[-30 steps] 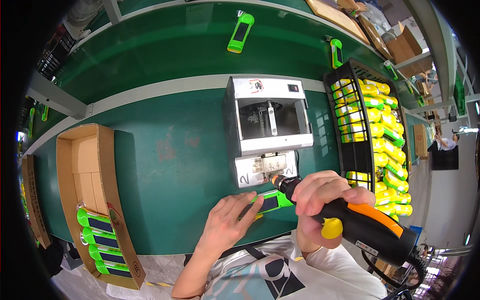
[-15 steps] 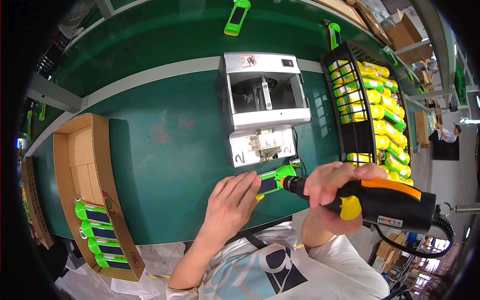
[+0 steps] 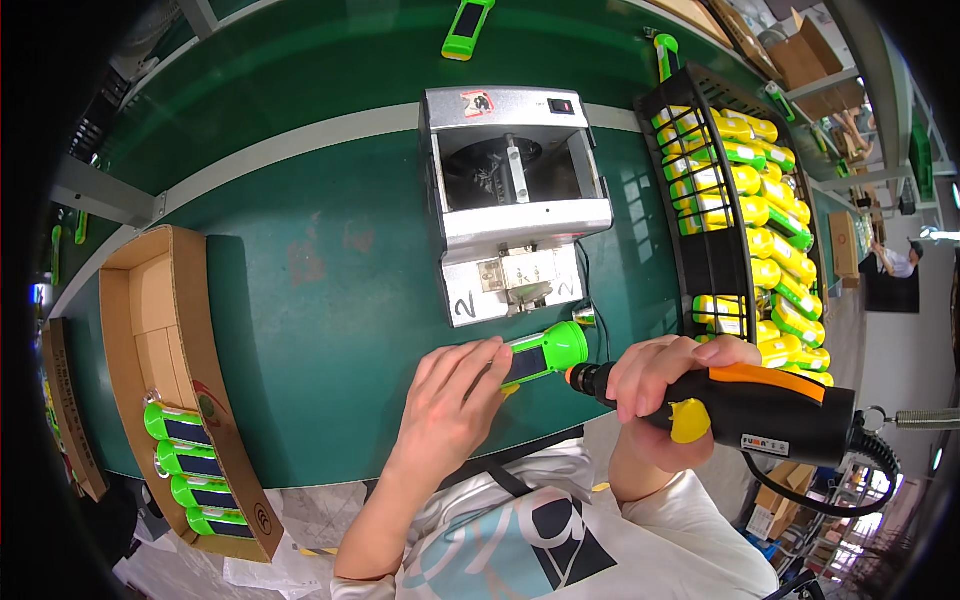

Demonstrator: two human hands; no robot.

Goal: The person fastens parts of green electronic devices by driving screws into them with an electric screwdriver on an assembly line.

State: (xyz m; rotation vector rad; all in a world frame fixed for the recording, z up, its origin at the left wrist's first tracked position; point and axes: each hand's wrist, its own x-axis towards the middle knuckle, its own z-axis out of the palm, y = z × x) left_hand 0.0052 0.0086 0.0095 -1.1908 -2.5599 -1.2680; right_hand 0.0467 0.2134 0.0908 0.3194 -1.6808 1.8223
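Observation:
A green flashlight (image 3: 567,345) with a dark panel on its side lies at the near edge of the green table, its wide head to the right. My left hand (image 3: 452,395) is closed over its rear end, hiding that part. A bit of yellow shows beneath the fingers. In my right hand (image 3: 660,380) is a black power screwdriver (image 3: 780,415) with an orange lever, held level. Its orange-ringed tip points left, just short of the flashlight's head, with a small gap between them.
A silver machine (image 3: 520,222) stands beyond the flashlight, with a small metallic cup (image 3: 584,317) by its base. Right of it, a black crate (image 3: 705,262) holds yellow-green flashlights (image 3: 785,270). At left, a cardboard box (image 3: 190,300) holds several green ones (image 3: 185,428). A coiled cable (image 3: 885,455) trails from the screwdriver.
The screwdriver's tip has come away from the flashlight's head, moving slightly down. The flashlight's head is tilted a little differently, with my left hand still on it. The whole view has shifted slightly.

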